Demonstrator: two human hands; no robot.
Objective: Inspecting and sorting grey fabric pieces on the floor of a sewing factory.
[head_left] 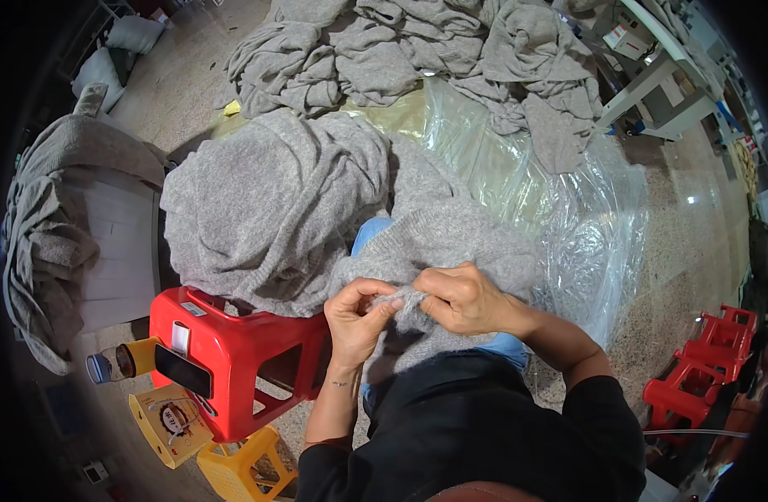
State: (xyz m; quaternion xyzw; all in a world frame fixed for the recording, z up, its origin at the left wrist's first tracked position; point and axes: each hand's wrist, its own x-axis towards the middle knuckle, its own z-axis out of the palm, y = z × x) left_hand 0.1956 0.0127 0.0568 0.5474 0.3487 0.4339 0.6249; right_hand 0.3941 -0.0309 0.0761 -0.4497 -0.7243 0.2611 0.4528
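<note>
A grey knitted garment [459, 226] lies over my lap, and both hands meet at a bunched bit of its edge. Thumb and fingers of my left hand [356, 314] pinch the knit from the left. My right hand [463, 299] is closed on the same fold just beside it, knuckles up. Any small tool or thread between the fingertips is too small to make out. Against my left side rises a big heap of the same grey knitwear [267, 201].
A red plastic stool [233, 351] at my left carries a phone [183, 371]; a bottle [120, 361], a yellow box [170, 425] and a yellow stool [246, 464] are near it. Clear plastic sheeting [584, 226] and more knitwear [384, 63] lie ahead. Red stools [693, 368] stand right.
</note>
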